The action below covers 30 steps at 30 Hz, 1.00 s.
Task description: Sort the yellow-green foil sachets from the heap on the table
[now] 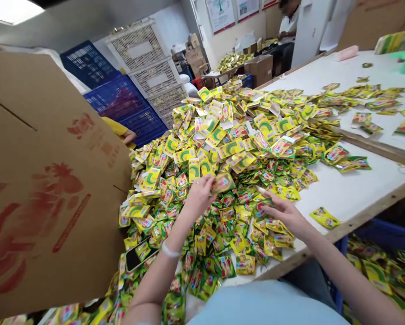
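A big heap of small yellow-and-green sachets [229, 149] covers the white table [351, 189]. My left hand [200, 194] is raised over the heap, its fingers pinched on one sachet [223, 181]. My right hand [283, 211] lies lower to the right with fingers stretched over the packets, touching a sachet [260, 206] at its fingertips. A white band sits on my left wrist [170, 250].
A large brown cardboard box [46, 180] with red print stands at the left. A dark phone [136, 257] lies among packets. Blue and white crates [137, 85] are stacked behind. A person [286, 31] sits at the back. A blue bin [381, 266] of sachets is lower right.
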Tool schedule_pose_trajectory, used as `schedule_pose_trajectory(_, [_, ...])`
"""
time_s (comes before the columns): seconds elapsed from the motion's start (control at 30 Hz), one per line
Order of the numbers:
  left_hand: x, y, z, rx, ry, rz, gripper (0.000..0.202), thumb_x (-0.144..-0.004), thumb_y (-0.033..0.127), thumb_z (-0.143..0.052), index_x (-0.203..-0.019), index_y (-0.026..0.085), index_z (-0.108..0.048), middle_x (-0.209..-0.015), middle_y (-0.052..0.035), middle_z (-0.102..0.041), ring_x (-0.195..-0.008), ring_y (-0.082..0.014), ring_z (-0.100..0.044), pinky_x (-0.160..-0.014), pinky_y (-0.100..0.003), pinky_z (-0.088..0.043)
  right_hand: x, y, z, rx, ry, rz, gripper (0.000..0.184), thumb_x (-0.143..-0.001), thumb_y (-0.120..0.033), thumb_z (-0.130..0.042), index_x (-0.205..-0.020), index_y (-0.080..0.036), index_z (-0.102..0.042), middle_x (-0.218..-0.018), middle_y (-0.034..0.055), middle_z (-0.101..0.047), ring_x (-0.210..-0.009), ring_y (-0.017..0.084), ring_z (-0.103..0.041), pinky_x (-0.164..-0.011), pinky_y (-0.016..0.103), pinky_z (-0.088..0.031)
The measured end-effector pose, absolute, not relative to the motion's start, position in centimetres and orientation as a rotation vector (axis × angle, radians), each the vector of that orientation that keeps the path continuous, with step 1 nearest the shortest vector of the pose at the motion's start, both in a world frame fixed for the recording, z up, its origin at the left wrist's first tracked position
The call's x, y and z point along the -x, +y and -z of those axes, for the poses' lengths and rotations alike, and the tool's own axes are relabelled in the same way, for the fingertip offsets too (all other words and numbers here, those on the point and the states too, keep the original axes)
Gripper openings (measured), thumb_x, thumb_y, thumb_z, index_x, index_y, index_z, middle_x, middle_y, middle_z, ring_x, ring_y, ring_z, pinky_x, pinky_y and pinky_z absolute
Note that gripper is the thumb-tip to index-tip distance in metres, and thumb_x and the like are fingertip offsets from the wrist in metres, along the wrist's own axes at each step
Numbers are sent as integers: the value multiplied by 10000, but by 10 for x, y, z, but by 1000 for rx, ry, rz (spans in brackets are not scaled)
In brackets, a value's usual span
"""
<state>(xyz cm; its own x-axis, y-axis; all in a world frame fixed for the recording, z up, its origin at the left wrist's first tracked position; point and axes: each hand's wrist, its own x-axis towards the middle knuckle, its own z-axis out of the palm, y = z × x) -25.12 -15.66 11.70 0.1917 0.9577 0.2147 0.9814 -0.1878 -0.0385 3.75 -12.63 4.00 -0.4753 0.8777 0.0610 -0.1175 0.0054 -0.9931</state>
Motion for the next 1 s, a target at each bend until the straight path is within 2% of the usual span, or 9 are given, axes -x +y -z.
schedule_pose_trajectory(0.1, [230,-204,-119,2524,-1684,315,563,-905,201,-589,-1435,227,-400,-1350,-133,-565,-1311,-276,-512,-1145,-483,-364,-10,-137,-46,689,-1250,-1919,402,-708,-571,-795,-884,-212,-762,-1009,73,-764,-926,236,-704,-814,378,-591])
schedule_pose_trajectory(0.2, [215,-236,-110,2249,-2017,800,771,-870,358,-662,-1506,205,-254,-1471,-184,-448,-1469,-306,-313,-1197,-517,-292,8,-154,-50,584,-954,-2145,395,-696,-544,-818,-892,-212,-732,-886,29,-769,-777,190,-710,-715,352,-617])
schedule_pose_trajectory(0.27, [203,-247,-94,2112,-2322,1180,852,-833,497,-673,-1497,167,-253,-1474,-211,-441,-1491,-317,-262,-1180,-514,-322,14,-167,-53,531,-824,-2250,381,-713,-531,-815,-899,-213,-717,-904,33,-769,-784,191,-720,-713,348,-620])
schedule_pose_trajectory(0.4, [168,-246,-59,2171,-2548,2103,793,-734,653,-685,-1333,169,-493,-1295,-170,-619,-1320,-327,-505,-1081,-480,-443,18,-186,-56,474,-768,-2354,389,-762,-538,-778,-960,-214,-695,-975,53,-760,-834,202,-725,-708,335,-619])
schedule_pose_trajectory(0.53, [150,-228,-62,1245,-2388,2751,490,-769,575,-669,-1091,208,-643,-1117,-100,-703,-1174,-278,-613,-1033,-399,-474,6,-184,-51,587,-964,-2282,346,-803,-513,-752,-960,-215,-676,-934,36,-735,-795,192,-703,-625,305,-614])
schedule_pose_trajectory(0.67, [162,-220,-81,1516,-2538,2808,414,-681,427,-773,-999,180,-676,-917,-56,-720,-890,-232,-683,-887,-369,-535,-17,-161,-64,781,-1174,-1790,266,-837,-470,-735,-905,-223,-662,-844,13,-682,-738,161,-648,-593,246,-575])
schedule_pose_trajectory(0.77, [163,-224,-83,1899,-2871,2581,378,-691,455,-786,-872,140,-682,-740,-41,-686,-697,-181,-644,-727,-319,-540,-18,-145,-89,708,-1232,-1450,179,-920,-426,-649,-946,-252,-615,-815,-2,-634,-706,140,-612,-628,236,-553])
schedule_pose_trajectory(0.87, [155,-228,-81,2012,-2981,2521,404,-699,500,-789,-807,141,-638,-694,-23,-647,-637,-143,-595,-656,-277,-511,0,-137,-103,527,-1404,-1235,77,-954,-311,-608,-1015,-269,-588,-888,9,-614,-795,155,-619,-701,265,-550])
schedule_pose_trajectory(1.0, [154,-232,-84,2186,-2976,2430,414,-704,497,-791,-791,151,-580,-661,6,-589,-602,-114,-528,-613,-251,-477,12,-135,-99,374,-1787,-958,128,-932,-144,-597,-1017,-239,-616,-957,41,-612,-916,173,-616,-808,298,-532])
